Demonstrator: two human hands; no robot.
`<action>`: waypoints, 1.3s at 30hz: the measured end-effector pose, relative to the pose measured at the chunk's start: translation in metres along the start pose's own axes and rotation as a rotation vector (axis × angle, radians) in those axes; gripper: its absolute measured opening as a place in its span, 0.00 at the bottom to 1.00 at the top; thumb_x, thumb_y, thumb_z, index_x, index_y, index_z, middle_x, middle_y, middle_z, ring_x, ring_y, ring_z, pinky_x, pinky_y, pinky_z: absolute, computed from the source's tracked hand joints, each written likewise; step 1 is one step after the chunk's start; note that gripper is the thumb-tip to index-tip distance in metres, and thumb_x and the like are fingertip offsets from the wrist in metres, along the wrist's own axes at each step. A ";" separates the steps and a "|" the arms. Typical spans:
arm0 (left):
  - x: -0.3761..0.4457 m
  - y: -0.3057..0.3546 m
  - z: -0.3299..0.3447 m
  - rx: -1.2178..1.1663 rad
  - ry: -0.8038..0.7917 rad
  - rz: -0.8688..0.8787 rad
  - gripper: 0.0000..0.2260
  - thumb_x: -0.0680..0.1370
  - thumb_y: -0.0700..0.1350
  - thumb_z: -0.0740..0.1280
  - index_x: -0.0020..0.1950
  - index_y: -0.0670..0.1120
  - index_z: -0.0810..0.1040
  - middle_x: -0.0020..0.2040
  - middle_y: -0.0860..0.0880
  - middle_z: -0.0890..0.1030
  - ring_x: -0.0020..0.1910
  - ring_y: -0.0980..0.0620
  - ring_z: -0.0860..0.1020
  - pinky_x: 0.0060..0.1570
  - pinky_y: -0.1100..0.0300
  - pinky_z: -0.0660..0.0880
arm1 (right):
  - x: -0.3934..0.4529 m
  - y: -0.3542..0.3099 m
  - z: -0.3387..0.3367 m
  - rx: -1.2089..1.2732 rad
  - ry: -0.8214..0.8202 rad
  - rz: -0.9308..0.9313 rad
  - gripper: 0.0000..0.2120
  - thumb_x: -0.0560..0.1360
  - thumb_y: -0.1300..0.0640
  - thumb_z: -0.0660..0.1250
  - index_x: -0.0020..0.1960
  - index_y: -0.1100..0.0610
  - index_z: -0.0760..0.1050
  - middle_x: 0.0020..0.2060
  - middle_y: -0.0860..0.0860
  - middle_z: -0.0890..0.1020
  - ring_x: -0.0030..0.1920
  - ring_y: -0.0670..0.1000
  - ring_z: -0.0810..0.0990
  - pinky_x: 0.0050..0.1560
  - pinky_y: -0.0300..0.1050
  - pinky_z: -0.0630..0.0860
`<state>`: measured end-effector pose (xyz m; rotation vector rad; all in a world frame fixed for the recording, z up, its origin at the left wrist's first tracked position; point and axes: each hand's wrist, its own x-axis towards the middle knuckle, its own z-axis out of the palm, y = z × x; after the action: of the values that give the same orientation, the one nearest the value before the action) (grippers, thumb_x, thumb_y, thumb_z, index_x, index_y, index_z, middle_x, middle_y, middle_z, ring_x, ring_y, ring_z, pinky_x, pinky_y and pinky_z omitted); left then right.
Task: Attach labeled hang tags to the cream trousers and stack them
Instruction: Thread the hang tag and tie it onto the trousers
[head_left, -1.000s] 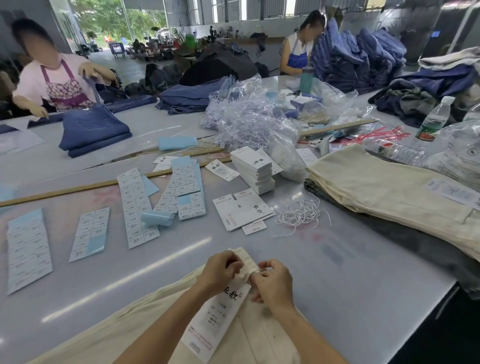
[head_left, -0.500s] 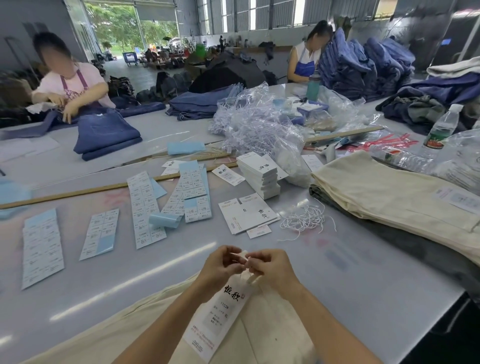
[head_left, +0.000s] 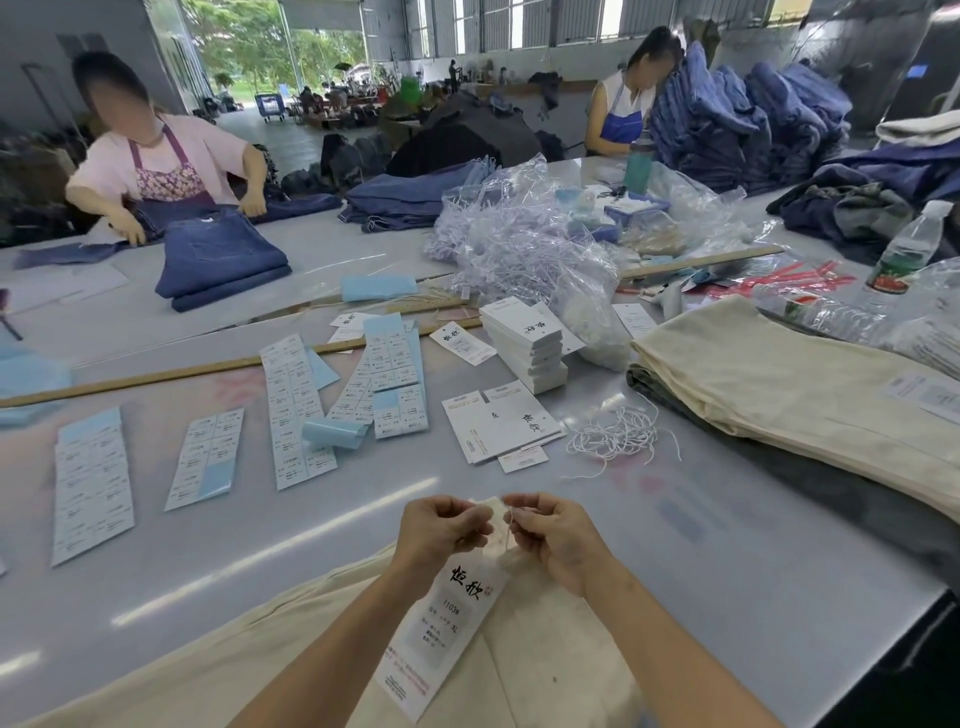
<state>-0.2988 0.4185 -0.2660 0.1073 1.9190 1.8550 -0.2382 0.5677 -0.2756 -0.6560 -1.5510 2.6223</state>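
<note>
- While the cream trousers lie flat at the near edge of the counter, the left hand and right hand meet just above their upper edge.
- Both hands are clenched in a pinch on the thin white string running between them; the hang tag dangles below, resting on the cloth.
- The step in hand looks like tying or looping the string to fasten the tag.
- Next, the knot probably needs pulling snug, then the pair goes onto the stack.
- Farther off lie loose strings, spare tags and label sheets.
- To the right, well apart, sits the stack of cream trousers.
</note>
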 end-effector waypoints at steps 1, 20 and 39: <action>0.000 0.000 0.000 -0.015 -0.011 0.001 0.02 0.72 0.35 0.72 0.42 0.36 0.81 0.34 0.41 0.83 0.29 0.52 0.81 0.32 0.65 0.77 | 0.001 0.000 0.000 -0.001 -0.010 -0.005 0.09 0.74 0.75 0.62 0.44 0.66 0.78 0.30 0.57 0.79 0.27 0.46 0.77 0.31 0.35 0.76; -0.005 0.004 0.004 0.116 -0.055 0.004 0.04 0.72 0.34 0.71 0.42 0.43 0.84 0.34 0.47 0.84 0.29 0.57 0.79 0.33 0.68 0.75 | 0.002 -0.027 0.002 -0.448 -0.160 -0.035 0.03 0.74 0.68 0.67 0.45 0.68 0.78 0.31 0.55 0.76 0.32 0.48 0.76 0.38 0.39 0.80; -0.006 0.004 0.010 0.167 0.006 0.074 0.04 0.72 0.33 0.71 0.45 0.37 0.83 0.37 0.43 0.83 0.29 0.58 0.79 0.33 0.69 0.75 | 0.003 -0.016 0.005 -0.309 -0.059 0.030 0.08 0.77 0.66 0.64 0.41 0.65 0.78 0.29 0.54 0.78 0.29 0.45 0.76 0.31 0.35 0.75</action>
<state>-0.2907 0.4256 -0.2602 0.2291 2.0984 1.7400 -0.2461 0.5721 -0.2607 -0.6242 -2.0029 2.4640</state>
